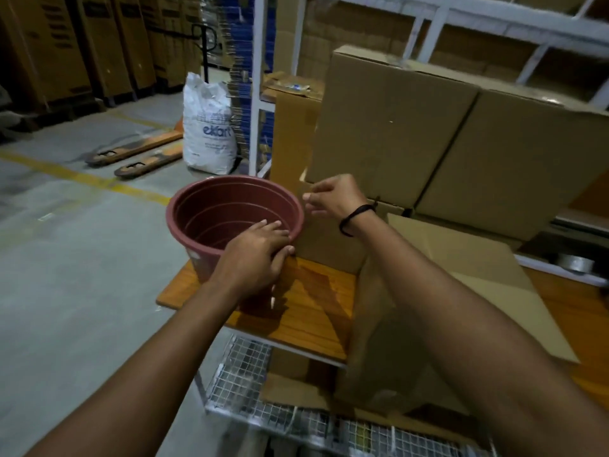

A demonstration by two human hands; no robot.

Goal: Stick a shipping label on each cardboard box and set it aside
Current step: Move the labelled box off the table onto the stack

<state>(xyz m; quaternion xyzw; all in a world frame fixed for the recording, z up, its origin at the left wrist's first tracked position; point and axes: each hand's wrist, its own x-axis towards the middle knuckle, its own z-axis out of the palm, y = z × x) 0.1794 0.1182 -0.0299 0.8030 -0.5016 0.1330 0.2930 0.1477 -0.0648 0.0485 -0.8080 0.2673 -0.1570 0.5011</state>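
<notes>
Cardboard box sits on the wooden surface, just beside the brown pot, with big cartons behind. Right hand is at the box's top-left corner, fingers curled (can't tell if they're gripping anything). Left hand holds the pot rim, fingers inside, thumb outside.

Left hand over red pot rim, right hand at cardboard box corner, on wooden table
</notes>
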